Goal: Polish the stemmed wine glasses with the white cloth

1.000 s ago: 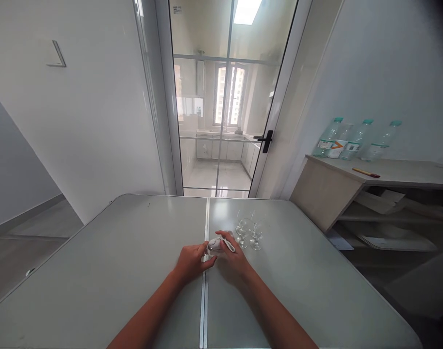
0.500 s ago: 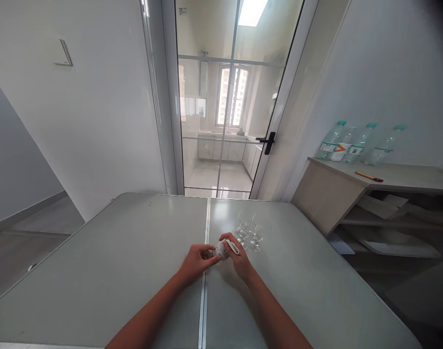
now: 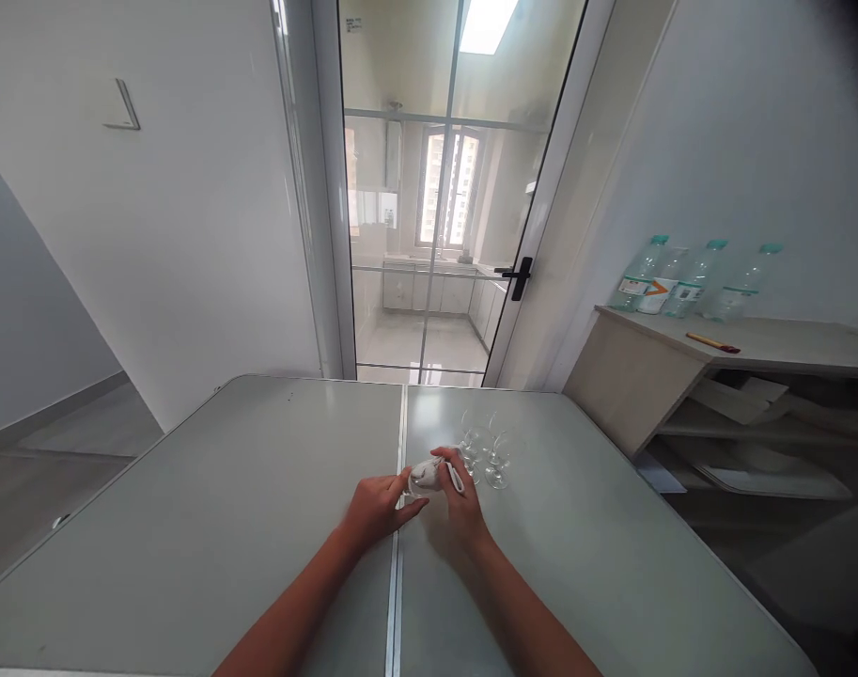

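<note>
Just above the table's middle seam my two hands meet at a small clear glass (image 3: pixel 415 490) with a white, dark-patterned cloth (image 3: pixel 427 473) bunched at it. My left hand (image 3: pixel 379 503) grips the glass from the left, fingers curled around it and thumb stretched below. From the right, my right hand (image 3: pixel 460 494) pinches the cloth, and a folded white edge sticks out between its fingers. How deep the cloth goes into the glass I cannot tell. Right behind my right hand stand several small clear stemmed glasses (image 3: pixel 497 463), upright and close together.
The grey-green table (image 3: pixel 189 527) has a metal strip down its middle. A wooden shelf unit (image 3: pixel 626 376) adjoins its right side, bearing several plastic bottles (image 3: pixel 689 282) and a thin brush-like stick (image 3: pixel 712 343). Beyond the far edge is a glass door (image 3: pixel 400 320) with a black handle.
The cloth and glass have tilted and more of the white cloth shows between my hands. My left hand has shifted slightly left, its fingers spreading around the glass.
</note>
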Demonstrator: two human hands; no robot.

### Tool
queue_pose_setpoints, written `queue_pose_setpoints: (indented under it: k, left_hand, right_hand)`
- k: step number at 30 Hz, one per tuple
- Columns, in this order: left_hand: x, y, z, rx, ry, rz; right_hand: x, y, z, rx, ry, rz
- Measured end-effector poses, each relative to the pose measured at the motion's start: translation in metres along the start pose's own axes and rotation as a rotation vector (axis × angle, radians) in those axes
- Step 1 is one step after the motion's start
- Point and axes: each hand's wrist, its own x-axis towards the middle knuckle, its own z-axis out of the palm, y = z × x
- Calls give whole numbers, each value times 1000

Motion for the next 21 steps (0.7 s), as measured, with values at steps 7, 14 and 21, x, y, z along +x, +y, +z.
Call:
queue_pose_setpoints:
  k: [7,14,21]
  left_hand:
    - [-2,4,-5,19,-120,-5]
    - [22,23,-26,-858,-416,-626]
    - [26,16,-39,-1156,-559,-725]
  right_hand:
    - [9,0,0,169,-229,200]
    - [2,-17,-7,51,-261,30]
    - [-3,-11,-14,-292,-337,-284]
